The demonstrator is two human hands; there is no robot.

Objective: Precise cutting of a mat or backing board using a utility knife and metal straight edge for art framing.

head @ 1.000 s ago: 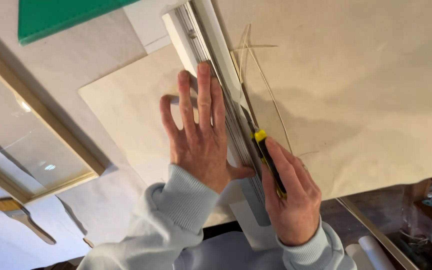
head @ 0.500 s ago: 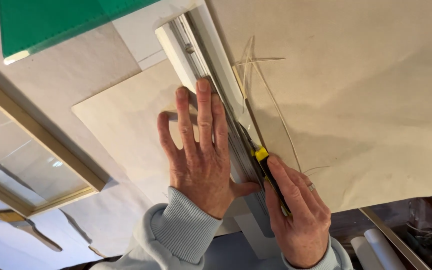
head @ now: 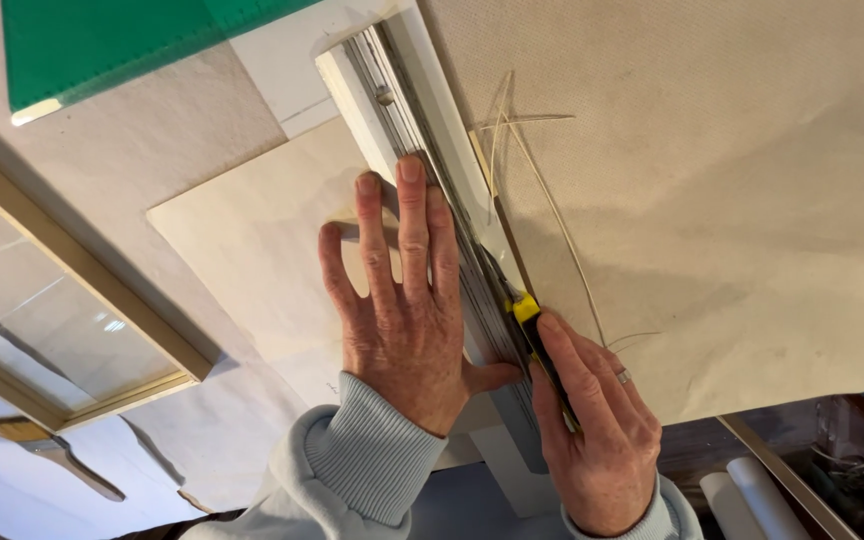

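The big beige sheet (head: 712, 200) lies right of the straightedge (head: 432, 170), with thin offcut slivers (head: 542, 190). The left hand (head: 402, 310) presses flat, fingers spread. The right hand (head: 592, 440), grasping the yellow-black knife (head: 537, 345), has drawn nearer since 1 second ago, so the cut seems well along.

Counted things on the work surface

Two hands are seen: one left hand (head: 407, 320) and one right hand (head: 592, 420), with one ring (head: 624, 377) worn on the right. One yellow-and-black utility knife (head: 537, 345) is counted, one metal straightedge (head: 432, 190), one cream board (head: 252, 250), one large tan sheet (head: 712, 180), one green cutting mat (head: 122, 45), one wooden picture frame (head: 72, 290), one brush (head: 52, 455) and two paper rolls (head: 752, 495).
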